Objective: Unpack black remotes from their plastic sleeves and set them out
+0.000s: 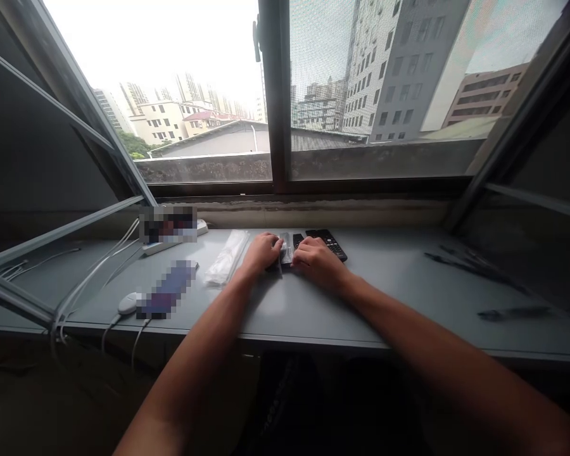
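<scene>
From the head camera, both forearms stretch out across the grey ledge [408, 278] under the window [276, 95], and the hands meet in the middle. The left hand [262, 253] and right hand [317, 261] each curl their fingers onto one end of a small packet [285, 250], which looks pressed flat against the ledge, probably to steady it. It sits right between the two hands and touches both. What's inside is too small to tell. A black remote control [330, 244] lies just behind the right hand's knuckles. Off to the left lie a clear plastic sleeve [227, 256], a power strip [202, 226] and trailing white cables [99, 269], apart from the hands.
</scene>
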A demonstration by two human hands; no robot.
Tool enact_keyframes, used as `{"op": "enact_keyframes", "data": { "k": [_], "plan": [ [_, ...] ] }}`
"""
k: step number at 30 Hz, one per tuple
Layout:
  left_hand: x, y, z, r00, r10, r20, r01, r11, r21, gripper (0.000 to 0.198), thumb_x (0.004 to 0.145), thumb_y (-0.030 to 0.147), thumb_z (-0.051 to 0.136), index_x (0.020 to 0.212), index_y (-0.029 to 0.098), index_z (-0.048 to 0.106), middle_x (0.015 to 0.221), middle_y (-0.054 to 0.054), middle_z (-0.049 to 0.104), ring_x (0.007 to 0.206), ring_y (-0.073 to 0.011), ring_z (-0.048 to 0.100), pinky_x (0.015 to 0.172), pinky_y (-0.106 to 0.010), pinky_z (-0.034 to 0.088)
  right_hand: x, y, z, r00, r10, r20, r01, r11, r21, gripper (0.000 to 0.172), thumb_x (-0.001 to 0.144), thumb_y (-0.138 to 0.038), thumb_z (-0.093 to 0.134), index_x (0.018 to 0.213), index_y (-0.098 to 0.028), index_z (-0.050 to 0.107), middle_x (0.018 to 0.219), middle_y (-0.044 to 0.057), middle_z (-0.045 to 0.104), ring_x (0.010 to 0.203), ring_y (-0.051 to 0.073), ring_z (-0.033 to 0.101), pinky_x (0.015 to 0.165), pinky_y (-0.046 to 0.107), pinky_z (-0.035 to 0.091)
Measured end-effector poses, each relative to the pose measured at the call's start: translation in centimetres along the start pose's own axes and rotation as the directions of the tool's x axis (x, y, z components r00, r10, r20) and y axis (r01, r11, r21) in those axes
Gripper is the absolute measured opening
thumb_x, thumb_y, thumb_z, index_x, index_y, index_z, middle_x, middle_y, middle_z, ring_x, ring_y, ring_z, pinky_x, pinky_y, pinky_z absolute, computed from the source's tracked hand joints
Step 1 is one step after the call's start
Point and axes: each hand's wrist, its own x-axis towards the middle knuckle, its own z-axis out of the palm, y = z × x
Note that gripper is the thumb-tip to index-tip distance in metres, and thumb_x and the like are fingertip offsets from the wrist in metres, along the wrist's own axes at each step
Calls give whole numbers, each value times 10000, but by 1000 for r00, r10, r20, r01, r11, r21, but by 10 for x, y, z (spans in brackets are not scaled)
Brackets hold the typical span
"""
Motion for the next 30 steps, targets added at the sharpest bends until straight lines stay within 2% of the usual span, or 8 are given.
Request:
{"op": "enact_keyframes", "data": {
  "k": [5, 8, 12, 16, 18, 24, 27, 30],
  "plan": [
    [-1, 3, -3, 1000, -22, -18, 22, 1000, -14, 312, 1061, 366, 600, 1053, 219, 875, 1203, -141, 831, 1185, -315, 763, 1115, -403, 546, 0, -1, -3, 997, 30, -74, -20, 990, 138, 176, 1075, -297, 667, 912, -238, 692, 962, 98, 755, 1025, 305, 639, 973, 438, 463],
    [-1, 7, -7, 993, -106, -57, 104, 994, -47, 339, 1071, 399, 593, 1009, 230, 881, 1084, -130, 852, 1100, -313, 777, 1032, -389, 552, -2, -3, -4, 977, 140, -160, -88, 952, 292, 150, 1068, -324, 672, 947, -237, 659, 963, 73, 738, 920, 266, 661, 889, 391, 503],
    [-1, 13, -14, 983, -165, -77, 156, 982, -108, 437, 1097, 461, 532, 962, 228, 875, 997, -119, 855, 1015, -303, 779, 950, -376, 535, -3, -3, -3, 921, 309, -236, -196, 894, 403, 176, 1064, -397, 663, 986, -244, 627, 944, 44, 730, 840, 239, 686, 806, 363, 523],
    [0, 17, -16, 987, -147, -60, 136, 977, -163, 452, 1104, 463, 504, 935, 234, 855, 1021, -100, 862, 979, -290, 771, 936, -368, 523, -1, -3, -1, 860, 465, -211, -262, 756, 600, 264, 1050, -502, 656, 1010, -257, 566, 915, 26, 690, 756, 226, 700, 690, 338, 539],
    [0, 18, -17, 990, -137, -41, 125, 969, -211, 481, 1116, 490, 478, 934, 242, 847, 1009, -88, 862, 965, -286, 768, 939, -365, 522, -1, -4, 0, 850, 497, -173, -272, 696, 665, 286, 1049, -527, 651, 1018, -260, 551, 895, 14, 664, 699, 205, 668, 632, 317, 515],
    [-1, 20, -20, 987, -156, -26, 129, 890, -438, 500, 1111, 572, 480, 1214, 222, 823, 1084, -85, 845, 1072, -290, 768, 972, -363, 527, -1, -11, -3, 920, 308, -242, -160, 859, 486, 171, 1062, -392, 625, 1006, -240, 570, 919, 31, 656, 794, 208, 603, 755, 328, 505],
    [1, 18, -18, 989, -149, -17, 113, 813, -571, 493, 1052, 596, 606, 1260, 199, 809, 1166, -103, 831, 1078, -283, 753, 956, -359, 536, -2, -13, -6, 950, 200, -239, -84, 903, 421, 130, 1072, -337, 592, 994, -237, 567, 943, 42, 652, 839, 219, 606, 814, 346, 504],
    [5, 16, -14, 975, -222, 10, 165, 690, -705, 594, 927, 616, 777, 1322, 172, 785, 1069, -110, 819, 948, -260, 737, 824, -340, 548, -2, -13, -8, 962, 145, -231, -47, 922, 384, 122, 1082, -312, 578, 984, -241, 561, 962, 53, 657, 850, 226, 616, 836, 356, 511]
  ]
}}
